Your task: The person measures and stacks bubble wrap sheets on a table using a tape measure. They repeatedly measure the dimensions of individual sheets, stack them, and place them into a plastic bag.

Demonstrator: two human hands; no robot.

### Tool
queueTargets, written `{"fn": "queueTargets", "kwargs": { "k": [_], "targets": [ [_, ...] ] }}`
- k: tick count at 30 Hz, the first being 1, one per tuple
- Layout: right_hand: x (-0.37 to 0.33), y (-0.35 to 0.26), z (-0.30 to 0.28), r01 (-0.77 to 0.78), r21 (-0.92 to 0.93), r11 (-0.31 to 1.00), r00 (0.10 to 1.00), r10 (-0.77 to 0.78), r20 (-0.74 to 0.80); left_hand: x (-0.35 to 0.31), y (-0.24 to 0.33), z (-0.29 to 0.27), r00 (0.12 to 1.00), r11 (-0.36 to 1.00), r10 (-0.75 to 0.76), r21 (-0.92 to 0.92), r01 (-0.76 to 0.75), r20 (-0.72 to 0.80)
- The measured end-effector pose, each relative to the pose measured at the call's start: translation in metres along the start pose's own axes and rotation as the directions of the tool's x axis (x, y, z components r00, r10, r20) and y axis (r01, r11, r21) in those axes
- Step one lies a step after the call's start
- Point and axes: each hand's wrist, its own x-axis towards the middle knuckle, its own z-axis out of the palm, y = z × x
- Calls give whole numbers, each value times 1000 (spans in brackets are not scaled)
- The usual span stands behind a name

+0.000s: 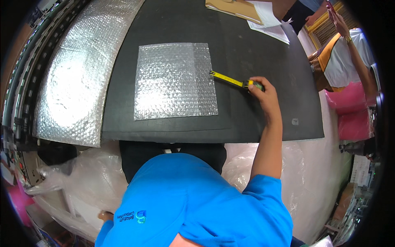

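Right hand (264, 91): fingers closed around the tape measure (234, 81). Left hand (105, 215): low, beside the body; grip cannot be determined. The tape measure extends flat and yellow above the black table (284, 99), long axis pointing left and slightly away, tip at the near-square, dimpled clear sheet's (175, 82) right edge.

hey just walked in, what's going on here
A person in blue holds a yellow tape measure in the right hand, its end by the right edge of a clear bubble wrap sheet lying on a black table. The left hand is low at their side; whether it holds anything is unclear.
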Motion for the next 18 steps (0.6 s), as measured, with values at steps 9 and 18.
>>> {"fn": "queueTargets", "kwargs": {
  "k": [9,18],
  "targets": [
    [62,-5,12,-140,68,988,949,114,294,-48,53,-10,756,755,655,-73,-652,17],
    [59,-12,14,-140,78,987,944,109,311,-145,137,-4,115,182,935,-175,-968,335]
  ]
}}
